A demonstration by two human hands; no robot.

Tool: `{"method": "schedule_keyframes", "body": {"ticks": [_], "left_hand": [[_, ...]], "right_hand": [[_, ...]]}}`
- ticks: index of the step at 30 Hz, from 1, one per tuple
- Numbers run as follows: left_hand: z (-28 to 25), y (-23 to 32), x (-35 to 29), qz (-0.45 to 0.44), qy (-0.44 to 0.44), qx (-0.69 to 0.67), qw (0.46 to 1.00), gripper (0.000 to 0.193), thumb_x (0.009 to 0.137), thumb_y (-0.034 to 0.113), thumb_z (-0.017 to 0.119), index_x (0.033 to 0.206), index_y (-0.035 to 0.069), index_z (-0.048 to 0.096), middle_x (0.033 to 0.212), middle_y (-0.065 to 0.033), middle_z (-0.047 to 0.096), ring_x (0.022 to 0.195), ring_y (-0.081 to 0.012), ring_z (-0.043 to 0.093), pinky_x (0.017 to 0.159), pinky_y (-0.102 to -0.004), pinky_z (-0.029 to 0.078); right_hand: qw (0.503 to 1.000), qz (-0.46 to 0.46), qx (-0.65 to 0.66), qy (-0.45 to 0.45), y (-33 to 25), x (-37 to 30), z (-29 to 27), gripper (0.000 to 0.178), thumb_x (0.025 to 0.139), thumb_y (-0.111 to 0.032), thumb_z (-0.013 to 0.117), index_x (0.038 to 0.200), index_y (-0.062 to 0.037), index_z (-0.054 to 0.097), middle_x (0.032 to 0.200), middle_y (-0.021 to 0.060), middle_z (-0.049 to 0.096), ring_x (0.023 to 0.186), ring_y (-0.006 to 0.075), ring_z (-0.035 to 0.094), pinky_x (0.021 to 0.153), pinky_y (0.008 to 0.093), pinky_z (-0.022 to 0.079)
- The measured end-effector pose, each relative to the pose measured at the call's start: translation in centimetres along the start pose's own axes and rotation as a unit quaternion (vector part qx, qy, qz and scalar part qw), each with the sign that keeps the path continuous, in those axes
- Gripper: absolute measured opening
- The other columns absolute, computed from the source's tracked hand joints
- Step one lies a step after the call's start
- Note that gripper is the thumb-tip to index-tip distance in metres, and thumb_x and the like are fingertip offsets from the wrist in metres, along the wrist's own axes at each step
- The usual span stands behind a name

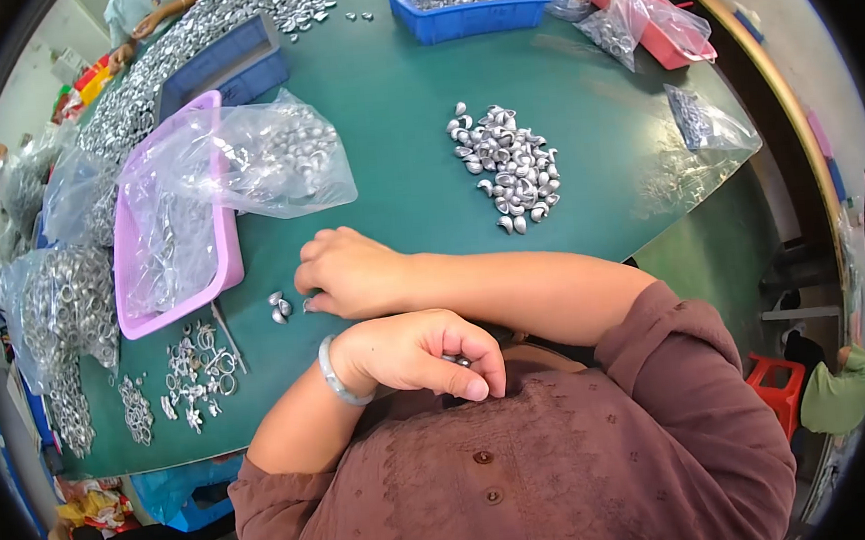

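Note:
My arms cross in front of me. My left hand (421,357), with a pale bangle (336,375) on its wrist, is curled close to my shirt around small silver metal pieces (457,360), mostly hidden by its fingers. Beyond it, my right hand (355,273) rests low over the green table (394,152) with its fingers bent down. A bit of silver shows at its thumb; what the fingers hold is hidden. Just left of that hand lie a few silver shell-shaped pieces (280,308). A larger pile of similar pieces (513,164) sits farther off to the right.
A pink basket (229,246) with plastic bags stands at left, near loose metal rings (201,366) and tweezers (229,339). Blue bins (480,21) and a red tray (672,42) are at the back. Another person's hand (145,26) is at the far left, beside a big heap (140,100).

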State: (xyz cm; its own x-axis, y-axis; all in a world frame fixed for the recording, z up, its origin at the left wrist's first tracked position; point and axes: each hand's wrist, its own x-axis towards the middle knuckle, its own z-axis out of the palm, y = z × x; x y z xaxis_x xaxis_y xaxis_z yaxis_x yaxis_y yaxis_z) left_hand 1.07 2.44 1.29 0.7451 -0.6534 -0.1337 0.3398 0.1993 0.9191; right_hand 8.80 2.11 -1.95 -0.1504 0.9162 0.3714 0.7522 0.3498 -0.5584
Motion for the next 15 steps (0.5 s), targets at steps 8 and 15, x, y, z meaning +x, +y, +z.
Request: {"method": "schedule_keyframes", "body": {"ticks": [8, 15], "left_hand": [[-0.7, -0.5, 1.3, 0.054, 0.261, -0.189, 0.945, 0.014, 0.087, 0.012, 0.051, 0.087, -0.001, 0.057, 0.061, 0.0005, 0.049, 0.050, -0.0038, 0.039, 0.042, -0.0149, 0.029], [-1.5, -1.0, 1.6, 0.077, 0.367, -0.231, 0.898, 0.013, 0.087, 0.013, 0.050, 0.085, 0.002, 0.056, 0.062, 0.0014, 0.049, 0.050, -0.0038, 0.041, 0.041, -0.0149, 0.030]], "right_hand": [[0.937, 0.173, -0.301, 0.044, 3.0, -7.1, -11.0, 0.013, 0.064, -0.016, 0.066, 0.072, -0.0059, 0.061, 0.077, 0.0086, 0.053, 0.080, 0.0281, 0.050, 0.071, 0.0375, 0.040], [0.916, 0.212, -0.337, 0.054, 3.9, -9.9, -10.6, 0.012, 0.065, -0.012, 0.065, 0.073, -0.0040, 0.061, 0.084, 0.0065, 0.052, 0.085, 0.0250, 0.045, 0.077, 0.0361, 0.037]]}}
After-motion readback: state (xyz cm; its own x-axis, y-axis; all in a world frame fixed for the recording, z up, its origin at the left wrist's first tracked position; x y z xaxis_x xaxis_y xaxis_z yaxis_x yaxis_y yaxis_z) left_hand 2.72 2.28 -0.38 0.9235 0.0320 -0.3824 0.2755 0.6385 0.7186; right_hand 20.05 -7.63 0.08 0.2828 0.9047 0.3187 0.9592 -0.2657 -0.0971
